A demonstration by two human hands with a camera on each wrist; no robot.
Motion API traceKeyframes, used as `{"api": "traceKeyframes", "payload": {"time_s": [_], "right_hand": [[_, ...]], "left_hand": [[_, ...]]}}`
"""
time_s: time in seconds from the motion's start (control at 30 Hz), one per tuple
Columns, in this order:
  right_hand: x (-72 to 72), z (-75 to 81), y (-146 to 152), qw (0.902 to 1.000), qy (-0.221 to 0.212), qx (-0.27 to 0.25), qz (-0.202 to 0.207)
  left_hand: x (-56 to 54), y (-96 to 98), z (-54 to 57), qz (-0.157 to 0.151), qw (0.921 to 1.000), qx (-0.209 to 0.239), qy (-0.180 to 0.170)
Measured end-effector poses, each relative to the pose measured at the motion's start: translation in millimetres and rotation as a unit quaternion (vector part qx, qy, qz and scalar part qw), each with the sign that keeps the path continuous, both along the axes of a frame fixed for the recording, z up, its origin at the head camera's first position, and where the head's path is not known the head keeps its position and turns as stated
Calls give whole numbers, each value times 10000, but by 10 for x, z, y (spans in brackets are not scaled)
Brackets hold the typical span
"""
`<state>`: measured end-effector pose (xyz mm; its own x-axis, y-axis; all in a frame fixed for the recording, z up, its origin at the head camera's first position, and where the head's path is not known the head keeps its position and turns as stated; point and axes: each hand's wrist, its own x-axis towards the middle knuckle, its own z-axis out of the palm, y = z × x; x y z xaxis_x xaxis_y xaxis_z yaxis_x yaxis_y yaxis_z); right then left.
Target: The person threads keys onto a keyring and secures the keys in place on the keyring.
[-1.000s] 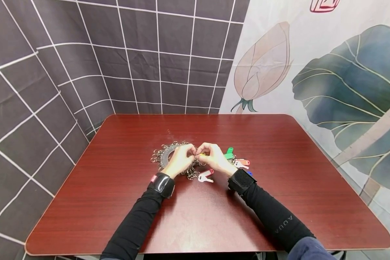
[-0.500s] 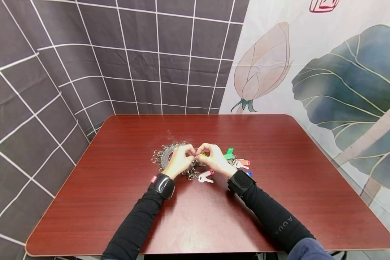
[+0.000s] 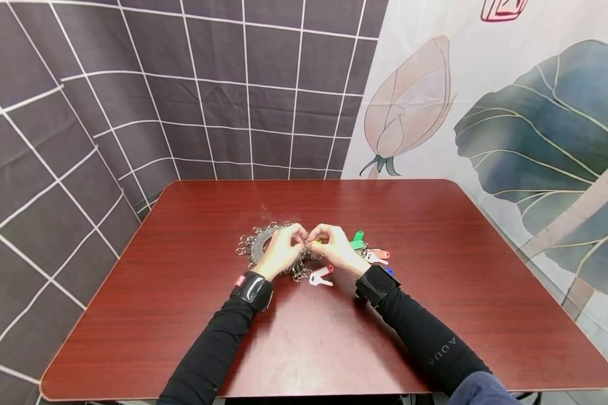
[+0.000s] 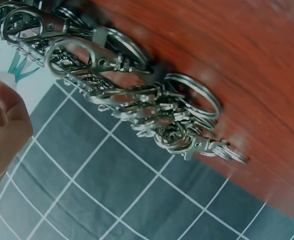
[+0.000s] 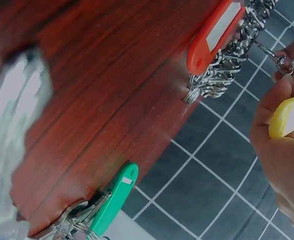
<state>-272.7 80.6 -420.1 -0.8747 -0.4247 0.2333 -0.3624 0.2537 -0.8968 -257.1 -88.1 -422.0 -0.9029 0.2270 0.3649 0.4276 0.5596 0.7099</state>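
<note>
Above the table's middle my two hands meet fingertip to fingertip. The right hand pinches a yellow key tag, partly covered by its fingers. In the right wrist view, the left fingertips hold a small metal snap hook beside that tag. My left hand is over a large metal ring hung all round with snap hooks and split rings. Just below the hands, a red key tag with a silver key lies at the ring's edge.
To the right of the right hand lie green key tags, an orange-red tag with keys, and a blue tag partly behind the wrist. A blurred silver key looms close in the right wrist view. The table is reddish wood.
</note>
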Motion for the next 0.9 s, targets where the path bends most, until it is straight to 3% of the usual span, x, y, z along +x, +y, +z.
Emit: {"api": "traceKeyframes", "payload": {"time_s": [0.27,0.5,0.73,0.9], "right_hand": [[47,22,-19,9999,1,163,16],[210,259,-28,9996,72,204,157],[31,28,12,9994,-253,-169,140],[-29,-45,25,9990,-266,-310,174]], "left_hand": [[-34,-13,-45,57,9995,181,-252],[-49,-27,-45,26,9975,285,-643],[-37,5,-31,-87,9996,103,-265],[-56,-3,-43,46,9992,158,-367]]}}
